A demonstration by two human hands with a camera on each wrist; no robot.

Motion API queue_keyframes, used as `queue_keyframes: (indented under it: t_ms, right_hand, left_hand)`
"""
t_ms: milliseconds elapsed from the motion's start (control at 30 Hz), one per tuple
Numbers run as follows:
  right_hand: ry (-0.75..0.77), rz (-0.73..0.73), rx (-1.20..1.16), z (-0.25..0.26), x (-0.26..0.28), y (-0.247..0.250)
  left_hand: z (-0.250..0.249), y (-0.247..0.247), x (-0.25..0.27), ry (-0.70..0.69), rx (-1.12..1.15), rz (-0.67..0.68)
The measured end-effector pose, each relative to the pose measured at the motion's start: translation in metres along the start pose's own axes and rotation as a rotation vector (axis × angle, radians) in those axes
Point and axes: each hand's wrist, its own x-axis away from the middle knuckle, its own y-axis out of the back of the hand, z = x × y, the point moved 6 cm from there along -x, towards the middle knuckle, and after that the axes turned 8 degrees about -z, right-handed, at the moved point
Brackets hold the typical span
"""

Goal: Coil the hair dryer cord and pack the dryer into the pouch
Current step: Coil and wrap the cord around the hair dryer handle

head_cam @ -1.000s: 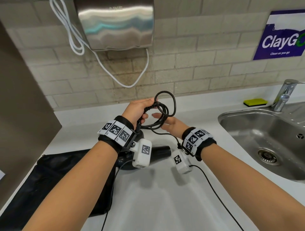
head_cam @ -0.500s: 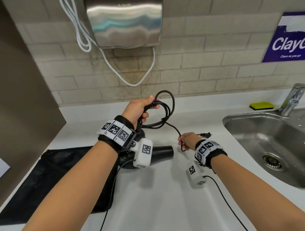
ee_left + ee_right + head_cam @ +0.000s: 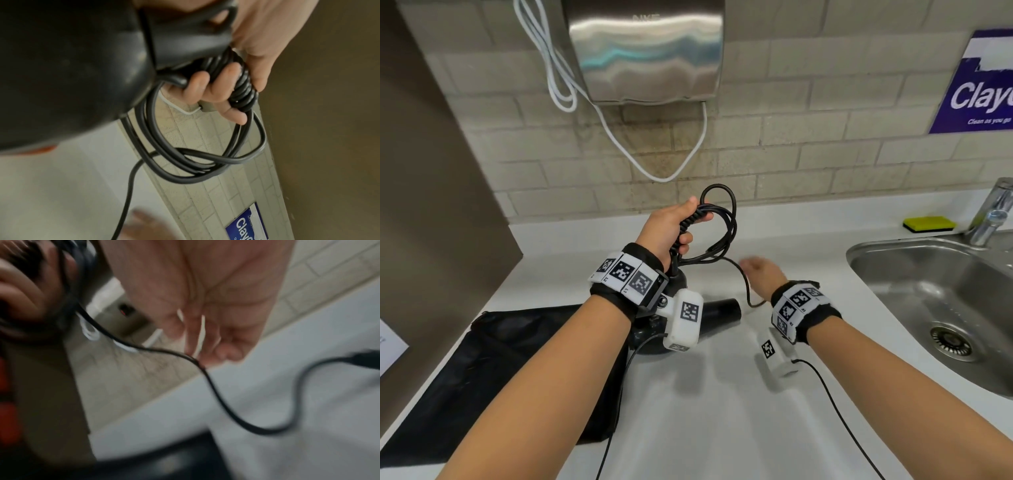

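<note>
My left hand (image 3: pixel 688 222) is raised above the white counter. It grips the black hair dryer's handle (image 3: pixel 185 40) together with several loops of black cord (image 3: pixel 726 219). The dryer's body hangs under that wrist, its nozzle (image 3: pixel 722 308) pointing right. A loose length of cord (image 3: pixel 746 291) runs from the coil down to the counter and past my right hand (image 3: pixel 751 267). That hand is blurred, its fingers straight, and the cord (image 3: pixel 216 394) crosses its fingertips (image 3: pixel 205 360). The plug end (image 3: pixel 366 360) lies beyond. The black pouch (image 3: pixel 500 359) lies flat on the counter at the left.
A steel sink (image 3: pixel 893 267) with a faucet (image 3: pixel 993 212) is set into the counter at the right, a yellow-green sponge (image 3: pixel 929 224) behind it. A steel wall dryer (image 3: pixel 647 51) with a white cable (image 3: pixel 619 137) hangs above. A brown panel (image 3: pixel 431 171) bounds the left.
My right hand went from the coil down to the cord near the plug. It has now come back up toward the coil with its fingers straightened. The left hand keeps its grip.
</note>
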Motion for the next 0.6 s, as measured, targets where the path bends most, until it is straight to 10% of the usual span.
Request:
queue_keyframes:
  t_ms: [200,600]
  right_hand:
    - [0.298,-0.306,-0.609,0.082,0.019,0.05]
    - [0.39,-0.239,-0.376,0.092,0.033,0.038]
  left_hand:
    - [0.0,-0.006,0.0,-0.027,-0.104,-0.002]
    - [0.0,-0.006,-0.001,-0.002,-0.164,0.011]
